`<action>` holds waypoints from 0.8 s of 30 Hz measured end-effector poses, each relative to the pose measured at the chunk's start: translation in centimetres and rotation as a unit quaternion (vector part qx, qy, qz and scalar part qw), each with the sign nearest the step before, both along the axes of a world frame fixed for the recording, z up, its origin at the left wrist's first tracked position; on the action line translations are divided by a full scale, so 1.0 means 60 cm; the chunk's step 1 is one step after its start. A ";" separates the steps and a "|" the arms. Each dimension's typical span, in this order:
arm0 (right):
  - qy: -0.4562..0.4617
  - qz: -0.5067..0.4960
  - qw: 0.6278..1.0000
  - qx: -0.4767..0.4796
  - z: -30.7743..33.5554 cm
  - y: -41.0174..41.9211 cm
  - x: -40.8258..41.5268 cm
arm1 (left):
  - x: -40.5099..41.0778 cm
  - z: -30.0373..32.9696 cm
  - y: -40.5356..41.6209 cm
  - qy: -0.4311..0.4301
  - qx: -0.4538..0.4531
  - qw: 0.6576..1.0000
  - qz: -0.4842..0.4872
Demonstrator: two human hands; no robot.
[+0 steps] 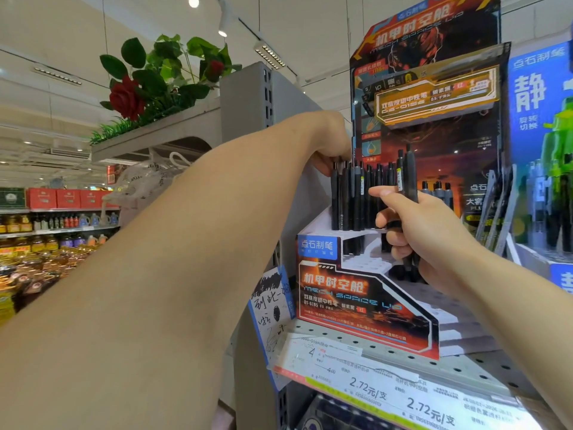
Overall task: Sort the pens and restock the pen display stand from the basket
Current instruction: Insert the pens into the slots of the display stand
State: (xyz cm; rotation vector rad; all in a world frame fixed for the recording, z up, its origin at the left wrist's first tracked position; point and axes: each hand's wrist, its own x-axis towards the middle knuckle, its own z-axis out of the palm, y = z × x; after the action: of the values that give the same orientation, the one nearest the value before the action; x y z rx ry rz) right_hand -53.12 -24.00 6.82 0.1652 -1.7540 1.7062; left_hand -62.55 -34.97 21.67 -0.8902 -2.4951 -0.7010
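A red-and-black cardboard pen display stand [366, 308] sits on a perforated shelf [434, 364]. Several black pens [350, 197] stand upright in its top-left tier. My left hand [330, 144] reaches over the stand's left edge, and its fingertips pinch the top of the leftmost pens. My right hand [424, 240] is closed around a small bundle of black pens [407, 178], held upright in front of the stand's middle tiers. The lower white tiers [375, 262] show rows of unfilled holes. No basket is in view.
A blue-green pen display [545, 144] stands to the right, with slanted packs between the two stands. Price labels [387, 392] run along the shelf's front edge. A handwritten note [273, 305] hangs at left. Beyond are a grey shelf upright with artificial roses [130, 94] and aisles of bottled goods.
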 end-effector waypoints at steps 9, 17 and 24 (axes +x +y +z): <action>-0.004 -0.005 1.000 0.008 -0.001 0.002 -0.003 | -0.009 -0.015 0.001 0.021 0.004 1.000 -0.001; -0.007 -0.015 1.000 0.016 -0.001 0.005 -0.006 | -0.003 -0.029 -0.001 -0.057 -0.026 0.998 -0.029; -0.005 -0.006 1.000 -0.012 0.000 0.007 -0.011 | -0.003 -0.028 -0.013 0.003 0.084 0.995 -0.048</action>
State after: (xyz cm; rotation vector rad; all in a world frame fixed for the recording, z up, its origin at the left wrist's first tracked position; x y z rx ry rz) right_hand -53.78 -23.59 6.82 0.1358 -1.7367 1.7217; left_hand -62.75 -35.73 20.02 -0.9523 -2.3606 -0.9227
